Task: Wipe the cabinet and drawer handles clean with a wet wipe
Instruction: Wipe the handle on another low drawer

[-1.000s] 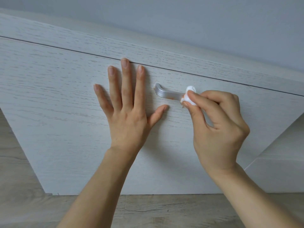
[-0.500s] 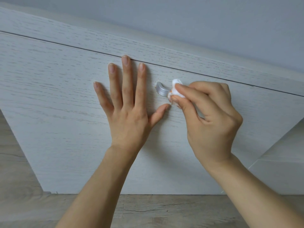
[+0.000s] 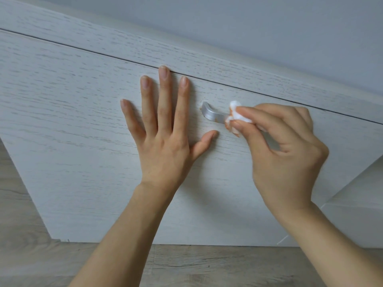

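Grey-blue wall (image 3: 269,27) fills the top of the view, plain and smooth. Wood-look plank floor (image 3: 207,264) runs along the bottom, grey-brown, with plank seams and grain visible; more of it shows at the far left edge. White panel (image 3: 356,220) at lower right, angled, meeting the floor; what it belongs to can't be told. A pale top board (image 3: 124,36) with whitewashed grain slants across the upper part, just under the wall.

Whitewashed wood drawer front (image 3: 72,112) carries silver handle (image 3: 211,114); wood-plank floor (image 3: 186,266) below.
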